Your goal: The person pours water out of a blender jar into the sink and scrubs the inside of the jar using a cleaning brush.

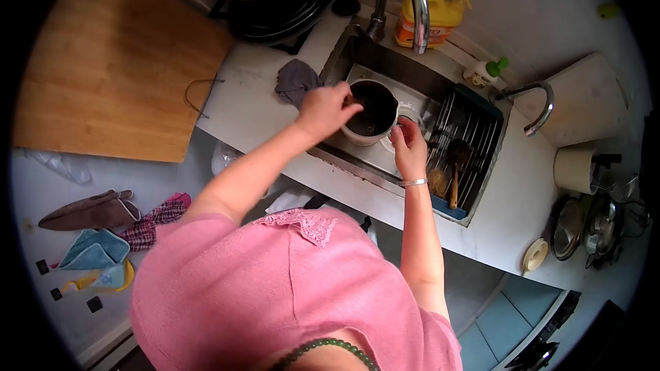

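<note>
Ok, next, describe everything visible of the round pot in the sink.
The pot is round and open, pale outside and dark inside; its exact material is hard to tell. It is mouth up within the metal sink. The left hand reaches over one side of its rim, and the right hand is at the opposite side. Its contents are unclear.

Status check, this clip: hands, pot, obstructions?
Left hand at left rim of pot, right hand at right side. Pot upright in sink. Drain rack beside; nothing visibly blocking.
</note>
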Demonstrator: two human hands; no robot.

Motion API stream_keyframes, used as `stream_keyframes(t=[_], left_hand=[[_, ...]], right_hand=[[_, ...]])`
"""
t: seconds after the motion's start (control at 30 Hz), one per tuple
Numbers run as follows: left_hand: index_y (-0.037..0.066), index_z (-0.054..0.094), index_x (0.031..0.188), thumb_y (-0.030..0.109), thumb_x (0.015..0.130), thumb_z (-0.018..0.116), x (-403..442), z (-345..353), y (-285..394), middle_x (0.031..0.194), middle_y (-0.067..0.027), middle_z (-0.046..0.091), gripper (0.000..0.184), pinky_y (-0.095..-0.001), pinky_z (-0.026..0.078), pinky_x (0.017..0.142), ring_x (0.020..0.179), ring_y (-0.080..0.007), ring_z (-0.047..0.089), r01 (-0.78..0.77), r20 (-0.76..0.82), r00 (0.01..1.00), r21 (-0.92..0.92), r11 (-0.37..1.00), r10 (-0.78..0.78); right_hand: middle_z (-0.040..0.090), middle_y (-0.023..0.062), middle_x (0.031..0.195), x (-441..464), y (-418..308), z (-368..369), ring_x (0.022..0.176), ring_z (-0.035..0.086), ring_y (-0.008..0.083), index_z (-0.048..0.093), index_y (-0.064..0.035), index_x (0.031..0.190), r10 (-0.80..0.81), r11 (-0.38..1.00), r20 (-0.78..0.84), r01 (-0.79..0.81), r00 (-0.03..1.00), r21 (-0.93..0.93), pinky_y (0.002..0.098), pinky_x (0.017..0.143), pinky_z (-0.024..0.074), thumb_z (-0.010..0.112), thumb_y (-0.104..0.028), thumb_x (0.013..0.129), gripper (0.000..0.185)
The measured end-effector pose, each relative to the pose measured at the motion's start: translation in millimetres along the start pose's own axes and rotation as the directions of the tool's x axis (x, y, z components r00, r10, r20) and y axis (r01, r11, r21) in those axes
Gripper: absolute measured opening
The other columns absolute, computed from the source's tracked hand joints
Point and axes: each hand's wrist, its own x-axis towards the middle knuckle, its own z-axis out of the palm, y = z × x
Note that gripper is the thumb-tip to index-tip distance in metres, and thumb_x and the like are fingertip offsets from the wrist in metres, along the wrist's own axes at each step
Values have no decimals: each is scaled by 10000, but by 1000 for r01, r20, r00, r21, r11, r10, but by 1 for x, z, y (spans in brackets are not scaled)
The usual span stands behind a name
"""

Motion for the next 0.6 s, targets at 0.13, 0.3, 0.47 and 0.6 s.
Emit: stream_keyframes(t=[0.13,0.3,0.47,0.6], left_hand=[[35,611,929,198,773,749,-32,24,42,800,-144,683,264,-387,538,680,764,-305,685,82,114,993,-462,883,-33],[45,651,1047,100,755,717,-76,48,24,1128,-165,628,304,-401,502,842,1009,-327,620,-203,29,970,-448,871,241],[62,668,979,92,723,728,-81,37,-29,1018,-118,579,265,-392,473,846,969,-309,578,-198,-88,980,-253,947,181],[58,577,1161,127,754,721,-61,31,-68,1069,-152,562,437,-429,442,886,1002,-338,559,-115,-202,974,-48,992,103]], right_hand=[[632,102,947,-1,-59,20,755,609,151,548,-35,1207,415,768,230,-475,880,430,285,613,513,563,-389,957,434],[610,130,920,16,-55,-22,685,641,194,351,5,1419,592,684,467,-716,657,140,357,666,595,652,-121,880,630],[628,193,961,20,-97,-13,783,689,246,490,38,1302,562,738,375,-242,737,-630,353,633,585,583,-76,885,442],[627,235,1040,9,-107,1,823,683,347,599,27,1058,189,155,420,395,888,-906,380,646,562,490,-73,876,235]])
